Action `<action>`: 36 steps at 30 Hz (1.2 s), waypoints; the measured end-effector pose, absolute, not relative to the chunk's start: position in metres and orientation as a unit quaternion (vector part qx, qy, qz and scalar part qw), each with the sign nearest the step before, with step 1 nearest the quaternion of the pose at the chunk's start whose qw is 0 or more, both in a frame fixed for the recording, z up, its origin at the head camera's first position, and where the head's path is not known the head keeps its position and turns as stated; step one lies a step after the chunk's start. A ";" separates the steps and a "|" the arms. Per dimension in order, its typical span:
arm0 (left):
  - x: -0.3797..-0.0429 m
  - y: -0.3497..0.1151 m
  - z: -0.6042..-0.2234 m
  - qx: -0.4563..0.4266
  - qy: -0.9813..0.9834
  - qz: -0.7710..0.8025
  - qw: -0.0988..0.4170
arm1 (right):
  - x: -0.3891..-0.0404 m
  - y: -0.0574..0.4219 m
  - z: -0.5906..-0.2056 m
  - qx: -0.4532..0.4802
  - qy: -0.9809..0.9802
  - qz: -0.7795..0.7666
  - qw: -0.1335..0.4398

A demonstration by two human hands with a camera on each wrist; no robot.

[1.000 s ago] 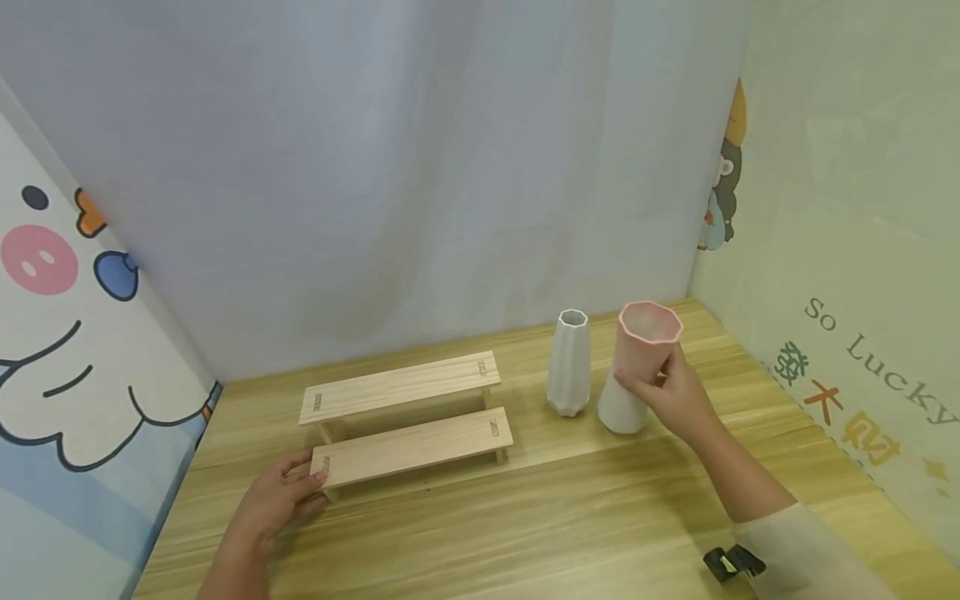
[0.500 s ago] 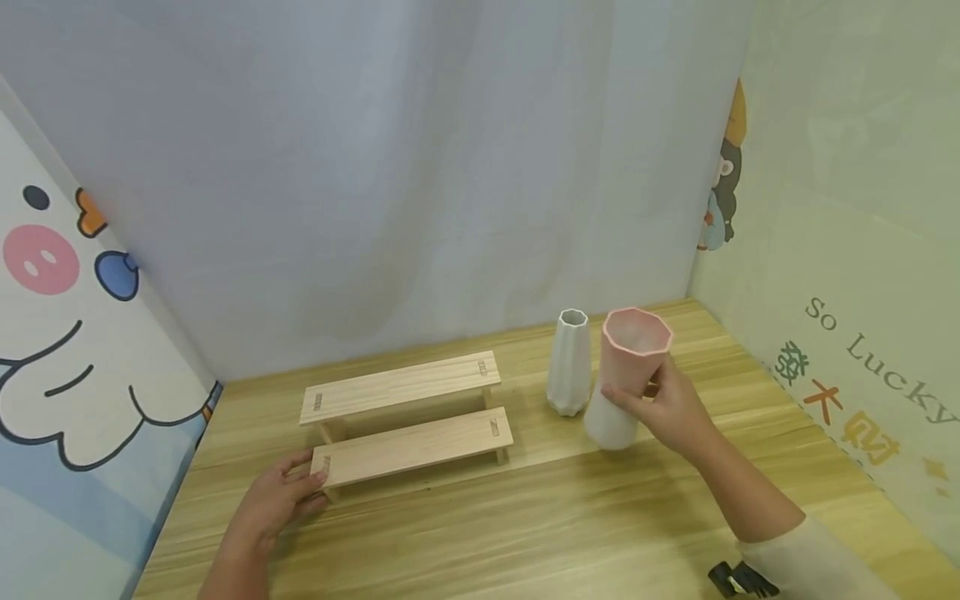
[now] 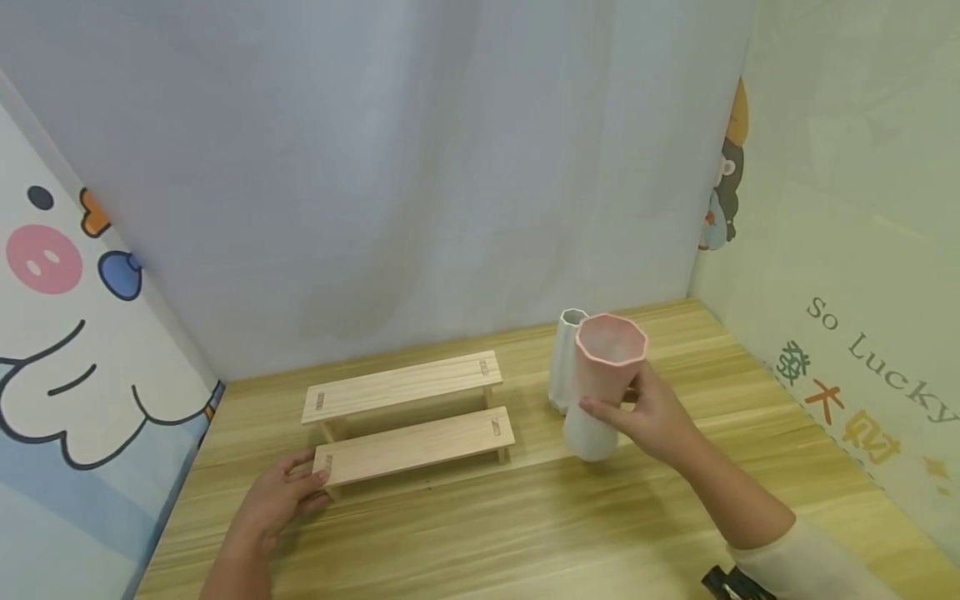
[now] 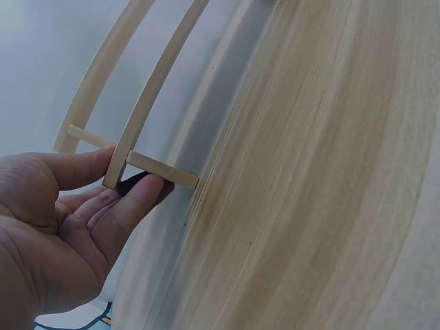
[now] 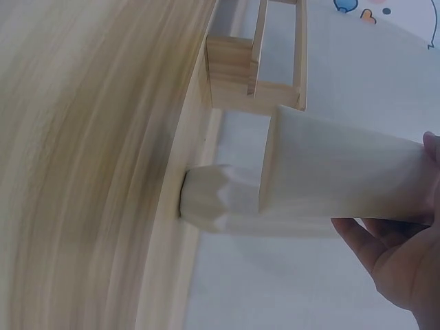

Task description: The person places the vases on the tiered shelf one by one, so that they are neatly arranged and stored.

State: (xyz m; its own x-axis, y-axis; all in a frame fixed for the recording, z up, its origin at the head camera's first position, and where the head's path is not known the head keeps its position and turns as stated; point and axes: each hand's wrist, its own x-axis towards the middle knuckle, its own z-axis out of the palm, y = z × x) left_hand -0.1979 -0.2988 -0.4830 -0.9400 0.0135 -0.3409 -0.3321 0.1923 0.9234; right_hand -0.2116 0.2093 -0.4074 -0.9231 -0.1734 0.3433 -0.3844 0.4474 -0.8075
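In the head view my right hand grips a pink-and-white faceted vase around its side. The right wrist view shows this vase raised off the table, its base apart from the wood. Behind it and partly hidden stands a white ribbed vase. At the left, my left hand pinches the end of the lower step of a light wooden two-tier stand. In the left wrist view the thumb lies on top of the step's end, with fingers beneath it.
The stand's upper step lies behind the lower one. A wood-grain table carries everything. A pale curtain closes the back, with printed panels at the sides. A black strap piece hangs by the right sleeve.
My right hand has carried the pink-and-white vase leftward and toward me, so it now partly covers the white vase. The left hand stays at the stand's end.
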 end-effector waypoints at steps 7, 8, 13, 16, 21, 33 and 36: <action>-0.199 -0.300 -0.485 -0.105 0.759 0.629 0.136 | -0.212 0.194 -0.404 0.202 -0.834 0.504 0.095; -0.199 -0.300 -0.485 -0.105 0.758 0.629 0.135 | -0.212 0.192 -0.404 0.206 -0.834 0.504 0.092; -0.199 -0.301 -0.486 -0.103 0.757 0.631 0.135 | -0.213 0.180 -0.403 0.214 -0.836 0.501 0.071; -0.199 -0.300 -0.486 -0.107 0.756 0.631 0.133 | -0.213 0.174 -0.403 0.215 -0.836 0.500 0.064; -0.199 -0.299 -0.485 -0.109 0.757 0.630 0.133 | -0.214 0.164 -0.401 0.220 -0.835 0.501 0.057; -0.199 -0.300 -0.486 -0.104 0.758 0.629 0.134 | -0.222 0.139 -0.397 0.247 -0.831 0.495 0.057; -0.197 -0.300 -0.485 -0.105 0.762 0.625 0.137 | -0.224 0.133 -0.396 0.253 -0.827 0.499 0.052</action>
